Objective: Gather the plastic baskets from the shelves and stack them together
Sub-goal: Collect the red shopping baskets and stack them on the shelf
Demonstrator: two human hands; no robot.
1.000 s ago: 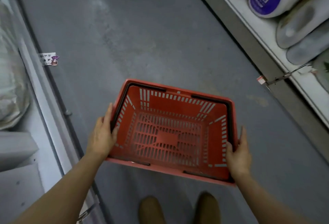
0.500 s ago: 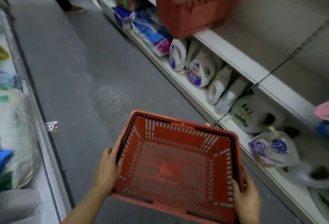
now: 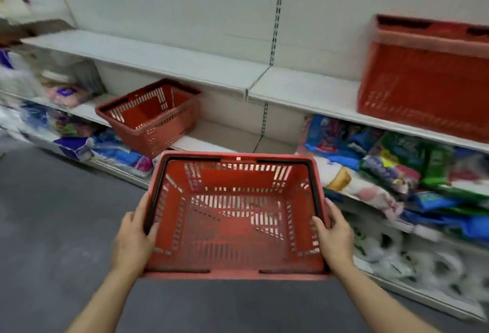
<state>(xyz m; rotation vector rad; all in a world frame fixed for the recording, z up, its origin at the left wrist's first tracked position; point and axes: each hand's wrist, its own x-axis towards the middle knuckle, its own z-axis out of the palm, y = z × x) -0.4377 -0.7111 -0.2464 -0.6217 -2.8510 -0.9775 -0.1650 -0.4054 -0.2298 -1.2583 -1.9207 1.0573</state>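
I hold an empty red plastic basket (image 3: 235, 226) level in front of me, its black handles folded down along the rim. My left hand (image 3: 133, 240) grips its left side and my right hand (image 3: 334, 237) grips its right side. A second red basket (image 3: 152, 115) sits tilted on the middle shelf, ahead and to the left. A third red basket (image 3: 428, 81) stands on the upper shelf at the far right, cut off by the frame edge.
White store shelving (image 3: 211, 73) runs across the view in front of me. Packaged goods (image 3: 397, 163) fill the middle shelf at right, wrapped rolls (image 3: 412, 256) the bottom shelf, more packs (image 3: 63, 89) lie at left. Grey floor (image 3: 53, 213) spreads to the left and below.
My view has swung up from the aisle floor and turned right to face the shelves. The held basket stays in both hands. Two shelf baskets have come into sight.
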